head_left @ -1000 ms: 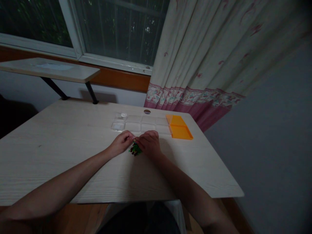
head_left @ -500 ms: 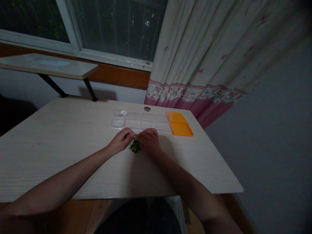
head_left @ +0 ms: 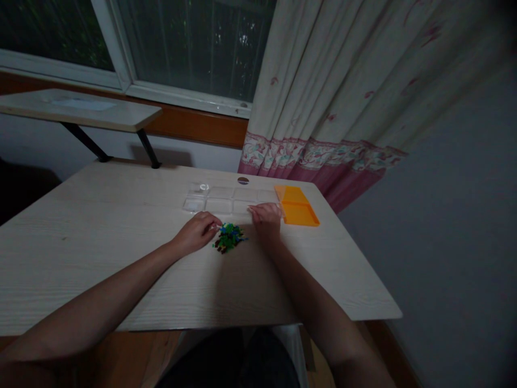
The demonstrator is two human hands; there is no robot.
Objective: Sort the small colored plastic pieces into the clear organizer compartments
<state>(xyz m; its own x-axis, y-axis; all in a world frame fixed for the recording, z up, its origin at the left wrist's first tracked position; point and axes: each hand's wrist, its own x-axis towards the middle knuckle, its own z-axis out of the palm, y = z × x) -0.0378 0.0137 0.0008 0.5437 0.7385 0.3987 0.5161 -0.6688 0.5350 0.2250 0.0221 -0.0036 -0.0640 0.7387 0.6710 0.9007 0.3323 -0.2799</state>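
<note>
A small heap of green, blue, brown and yellow pieces point(head_left: 229, 237) lies on the table between my hands. At its left edge my left hand point(head_left: 198, 230) is closed in a pinch, with a tiny pale bit at the fingertips that is too small to name. My right hand point(head_left: 266, 220) hovers beyond the heap's right side, fingers pinched together at the near edge of a clear plastic tray point(head_left: 219, 205) with several square compartments. What the right fingertips hold, if anything, is too small to make out.
Two orange trays point(head_left: 299, 213) stand at the clear tray's right end. A round brown hole cover point(head_left: 243, 181) sits near the table's point(head_left: 121, 242) back edge. A raised shelf point(head_left: 100, 110) is at the back left; a curtain point(head_left: 319, 108) hangs at the back right.
My right hand has moved away from the heap, right and forward to the clear tray, uncovering the blue and green pieces. My left hand stays beside the heap.
</note>
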